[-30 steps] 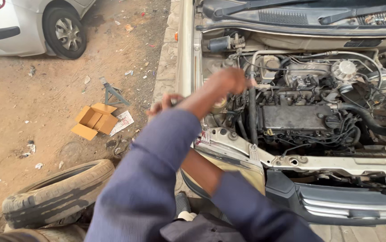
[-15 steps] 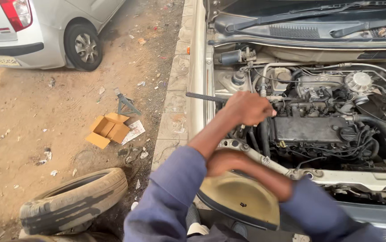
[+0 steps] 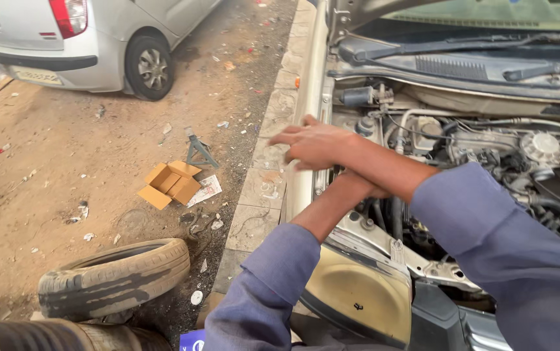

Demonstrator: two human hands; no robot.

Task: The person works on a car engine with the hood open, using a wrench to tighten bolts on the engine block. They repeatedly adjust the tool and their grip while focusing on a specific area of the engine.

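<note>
Outdoors, on a dusty dirt yard (image 3: 65, 169) strewn with litter, an open tan cardboard box (image 3: 169, 184) lies at nine o'clock from the person's right hand (image 3: 312, 144), beside a white paper sheet (image 3: 206, 190) and a small grey jack stand (image 3: 198, 151). That hand, fingers spread and gripping nothing, hovers over the beige car's fender edge (image 3: 306, 117); the left hand is hidden beneath the crossed forearms, its state unclear. A worn tyre (image 3: 114, 278) rests at seven o'clock, a silver hatchback (image 3: 91, 39) at eleven.
</note>
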